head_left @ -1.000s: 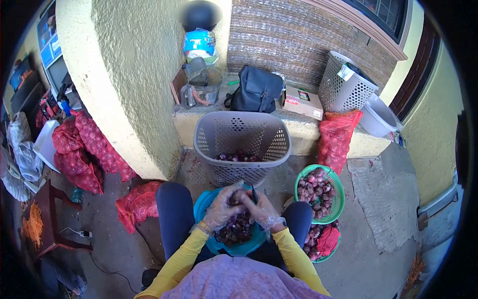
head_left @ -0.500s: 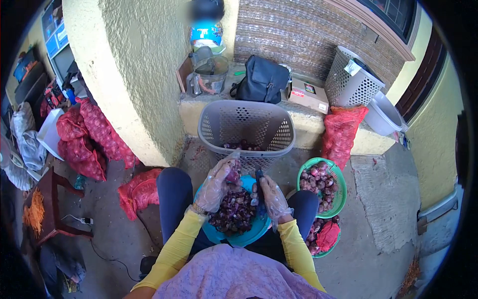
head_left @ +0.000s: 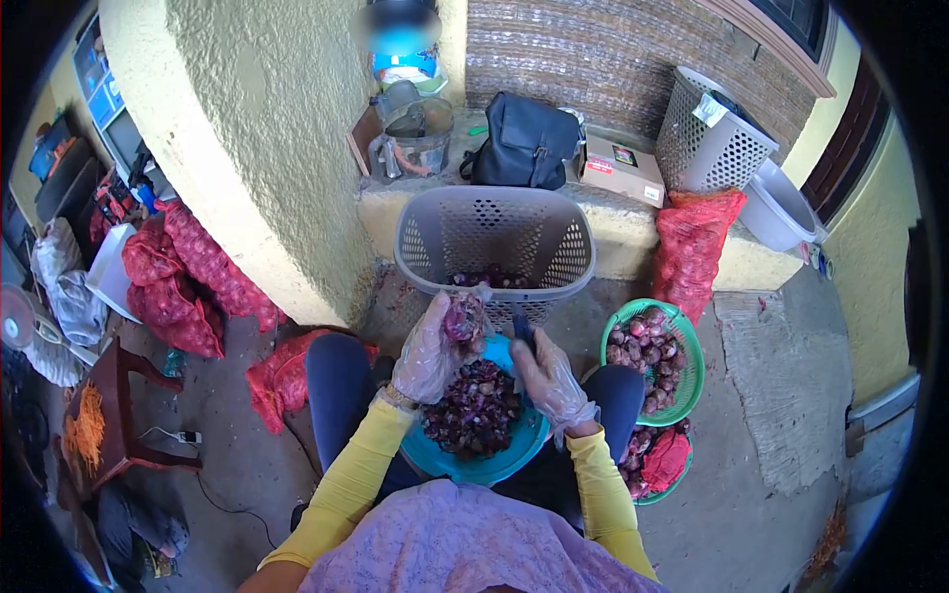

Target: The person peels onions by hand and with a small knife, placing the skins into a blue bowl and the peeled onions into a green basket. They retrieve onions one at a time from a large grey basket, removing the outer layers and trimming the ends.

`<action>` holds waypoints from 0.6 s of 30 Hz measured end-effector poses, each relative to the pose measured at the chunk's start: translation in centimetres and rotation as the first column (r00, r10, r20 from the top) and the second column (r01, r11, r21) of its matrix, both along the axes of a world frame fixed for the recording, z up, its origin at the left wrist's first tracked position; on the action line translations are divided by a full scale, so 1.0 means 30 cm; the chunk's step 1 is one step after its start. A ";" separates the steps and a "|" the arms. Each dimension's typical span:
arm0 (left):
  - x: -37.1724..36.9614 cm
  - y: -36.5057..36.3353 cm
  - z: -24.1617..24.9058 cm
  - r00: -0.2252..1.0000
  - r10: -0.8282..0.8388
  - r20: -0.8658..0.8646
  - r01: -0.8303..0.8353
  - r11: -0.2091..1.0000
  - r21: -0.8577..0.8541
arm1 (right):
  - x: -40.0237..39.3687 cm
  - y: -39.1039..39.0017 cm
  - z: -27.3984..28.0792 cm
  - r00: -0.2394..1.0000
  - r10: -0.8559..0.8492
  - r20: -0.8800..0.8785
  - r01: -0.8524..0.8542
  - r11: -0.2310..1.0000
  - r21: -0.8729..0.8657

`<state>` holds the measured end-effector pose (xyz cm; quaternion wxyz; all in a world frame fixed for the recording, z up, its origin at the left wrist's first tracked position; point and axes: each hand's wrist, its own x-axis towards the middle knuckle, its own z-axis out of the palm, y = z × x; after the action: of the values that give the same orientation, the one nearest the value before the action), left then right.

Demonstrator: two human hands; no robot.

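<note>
My left hand (head_left: 423,361), in a clear plastic glove, is closed around a red onion (head_left: 463,320) held just above the near rim of a grey perforated basket (head_left: 484,210). In my gloved right hand (head_left: 556,383) is a knife (head_left: 521,321) with a dark blue handle; its blade is hard to make out. The knife is to the right of the onion, apart from it. Between my knees, beneath both hands, sits a turquoise basin (head_left: 529,443) holding dark purple onion peels and trimmings (head_left: 474,410). A few onions (head_left: 489,279) lie at the bottom of the basket.
At my right stand a green basket of onions (head_left: 647,358) and another green basket (head_left: 676,484) with onions and red netting. Red mesh sacks (head_left: 174,314) are at left, another sack (head_left: 690,252) at right. A black backpack (head_left: 524,138) rests on the ledge; a small wooden table (head_left: 119,420) is at left.
My left hand has turned and risen slightly, bringing the onion more into sight. My right hand has tilted the knife up and forward, away from the basin. The view has shifted slightly.
</note>
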<state>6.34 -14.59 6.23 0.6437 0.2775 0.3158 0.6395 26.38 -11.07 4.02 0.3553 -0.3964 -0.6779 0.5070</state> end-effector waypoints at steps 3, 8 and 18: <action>-0.015 0.046 0.016 1.000 -0.001 -0.016 0.001 1.000 -0.005 | -0.022 0.063 0.022 1.000 0.006 0.009 -0.007 0.997 0.076; -0.088 0.176 0.016 0.998 0.024 -0.057 -0.023 1.000 0.018 | -0.077 0.191 0.149 0.994 0.107 -0.007 -0.099 0.941 0.323; -0.172 0.409 -0.016 0.991 -0.137 -0.006 0.137 0.990 -0.028 | -0.182 0.429 0.230 0.940 0.022 0.339 -0.138 0.937 0.321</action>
<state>1.19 -2.31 5.75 0.6886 0.2920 0.3073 0.5883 20.92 1.81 10.93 0.2785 -0.3799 -0.8209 0.3229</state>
